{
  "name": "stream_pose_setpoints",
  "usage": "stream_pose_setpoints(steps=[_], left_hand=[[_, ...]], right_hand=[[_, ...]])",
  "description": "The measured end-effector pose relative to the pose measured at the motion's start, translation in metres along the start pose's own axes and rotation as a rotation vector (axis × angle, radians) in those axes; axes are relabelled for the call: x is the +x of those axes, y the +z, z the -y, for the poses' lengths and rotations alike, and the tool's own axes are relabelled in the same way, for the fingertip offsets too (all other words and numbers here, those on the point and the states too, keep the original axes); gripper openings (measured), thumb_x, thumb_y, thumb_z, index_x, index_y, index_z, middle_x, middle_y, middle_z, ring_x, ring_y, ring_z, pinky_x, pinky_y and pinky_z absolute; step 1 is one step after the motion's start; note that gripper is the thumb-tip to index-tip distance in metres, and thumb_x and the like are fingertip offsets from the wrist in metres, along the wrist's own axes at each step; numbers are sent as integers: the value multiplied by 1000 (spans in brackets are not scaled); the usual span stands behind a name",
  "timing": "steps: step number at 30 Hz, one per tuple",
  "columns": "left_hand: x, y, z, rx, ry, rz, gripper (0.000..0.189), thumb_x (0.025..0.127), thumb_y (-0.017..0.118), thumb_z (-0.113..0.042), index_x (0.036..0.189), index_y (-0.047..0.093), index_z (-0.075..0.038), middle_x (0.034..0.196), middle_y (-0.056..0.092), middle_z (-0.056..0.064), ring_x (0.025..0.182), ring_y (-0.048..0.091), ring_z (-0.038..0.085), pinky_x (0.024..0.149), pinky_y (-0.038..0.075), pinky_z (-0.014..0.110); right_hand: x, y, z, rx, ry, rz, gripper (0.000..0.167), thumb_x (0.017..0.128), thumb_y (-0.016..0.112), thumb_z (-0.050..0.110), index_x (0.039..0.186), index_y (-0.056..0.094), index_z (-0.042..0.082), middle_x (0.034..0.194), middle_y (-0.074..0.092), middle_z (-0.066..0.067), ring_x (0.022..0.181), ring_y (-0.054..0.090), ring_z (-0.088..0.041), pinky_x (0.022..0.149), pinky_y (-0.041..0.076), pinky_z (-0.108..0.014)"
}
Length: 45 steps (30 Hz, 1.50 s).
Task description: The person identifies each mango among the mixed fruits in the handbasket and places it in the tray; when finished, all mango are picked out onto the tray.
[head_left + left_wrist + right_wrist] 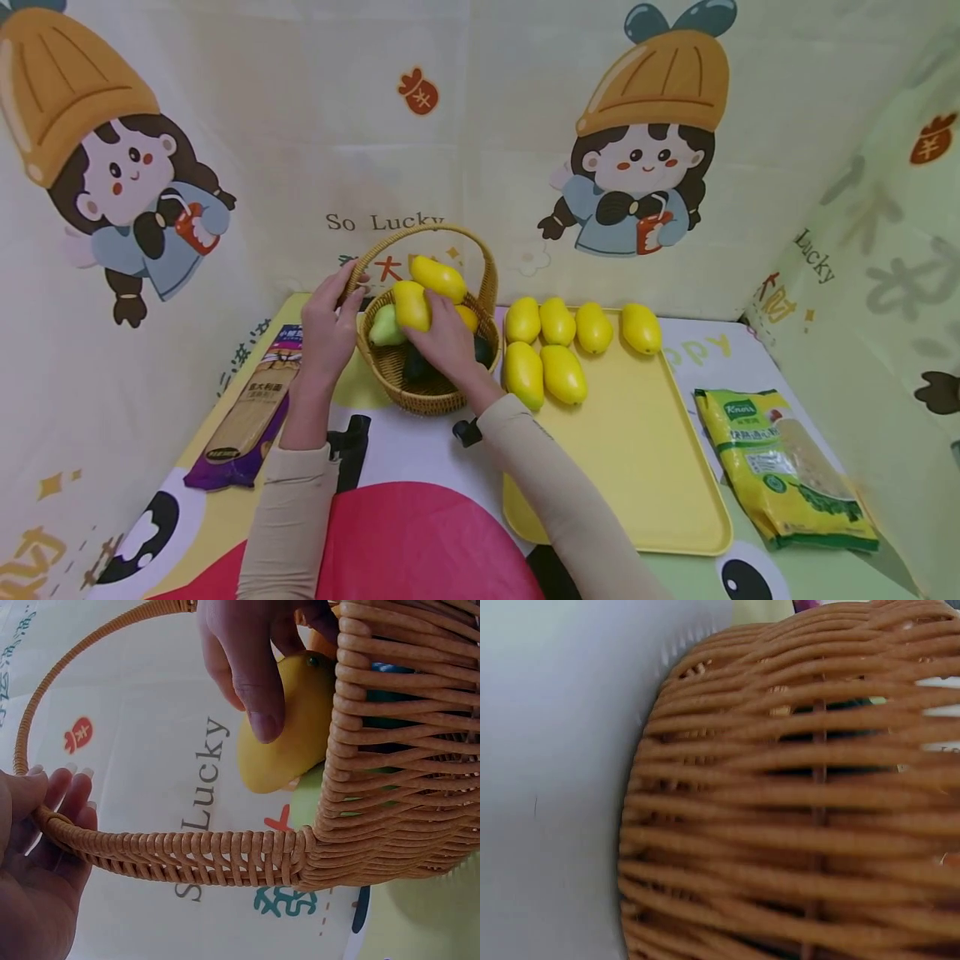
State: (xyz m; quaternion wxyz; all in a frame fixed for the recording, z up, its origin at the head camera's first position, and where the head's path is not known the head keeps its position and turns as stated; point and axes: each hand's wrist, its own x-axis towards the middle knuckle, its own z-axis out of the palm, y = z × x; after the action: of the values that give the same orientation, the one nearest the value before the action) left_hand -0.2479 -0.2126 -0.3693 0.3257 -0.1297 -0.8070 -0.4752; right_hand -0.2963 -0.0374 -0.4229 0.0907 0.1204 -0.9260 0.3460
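Note:
A wicker basket (431, 403) with a tall arched handle (491, 279) stands toward the back of the table. My left hand (327, 325) holds the left side of that handle, thumb and fingers on either side of it. Over the basket's opening, my right hand (450, 342) grips a yellow mango (412, 306), with its thumb pressed along the fruit in the left wrist view. A second mango (438, 279) lies just behind. Inside the basket are a light green pear-like fruit (386, 327), an orange fruit (467, 317) and dark items (415, 365). Close wickerwork (795, 795) fills the right wrist view.
Right of the basket, a yellow tray (637, 467) bears several mangoes (564, 375) at its back left and back edge. A purple-ended pasta packet (251, 408) lies at left, a yellow-green Knorr bag (783, 467) at far right. Printed cloth walls (480, 125) enclose the table.

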Motion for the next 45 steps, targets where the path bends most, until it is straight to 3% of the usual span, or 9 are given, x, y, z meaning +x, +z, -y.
stream_pose_setpoints(steps=[4,12,18,27,31,45], left_hand=[[0,1,-1,4,-15,2,43,103,53,-19,146,51,-18,123,67,9,112,66,20,95,48,8],[1,1,-1,-4,-12,-1,43,103,53,-19,146,52,-19,123,67,9,112,66,20,96,48,10],[-1,0,1,-5,-24,-1,42,104,52,-20,146,52,-23,122,67,8,112,66,20,96,48,9],[-2,0,-2,-18,-40,5,43,104,52,-18,147,50,-18,123,66,9,111,67,23,97,49,10],[-2,0,-2,-15,-36,4,43,104,52,-18,147,51,-15,123,66,9,111,67,23,96,48,9],[-1,1,-2,-12,-48,8,43,104,52,-17,147,51,-19,124,66,8,112,66,22,97,48,9]], right_hand=[[1,1,1,5,31,-22,76,89,65,51,152,36,23,147,50,-2,115,58,-21,91,54,-43],[1,2,2,17,-10,-25,71,88,65,41,151,38,23,144,53,-2,113,57,-20,89,53,-42],[-4,1,1,86,-6,-9,69,85,65,35,149,42,24,144,53,-1,113,55,-19,92,51,-40],[-11,-5,-3,219,9,24,71,81,65,33,148,43,27,139,55,2,106,52,-17,85,48,-35],[-17,-12,-5,248,12,23,71,80,65,33,147,45,28,139,55,3,105,52,-18,83,49,-36],[-35,-37,-18,298,-23,15,69,79,65,30,146,48,25,140,56,1,105,54,-18,85,49,-36]])
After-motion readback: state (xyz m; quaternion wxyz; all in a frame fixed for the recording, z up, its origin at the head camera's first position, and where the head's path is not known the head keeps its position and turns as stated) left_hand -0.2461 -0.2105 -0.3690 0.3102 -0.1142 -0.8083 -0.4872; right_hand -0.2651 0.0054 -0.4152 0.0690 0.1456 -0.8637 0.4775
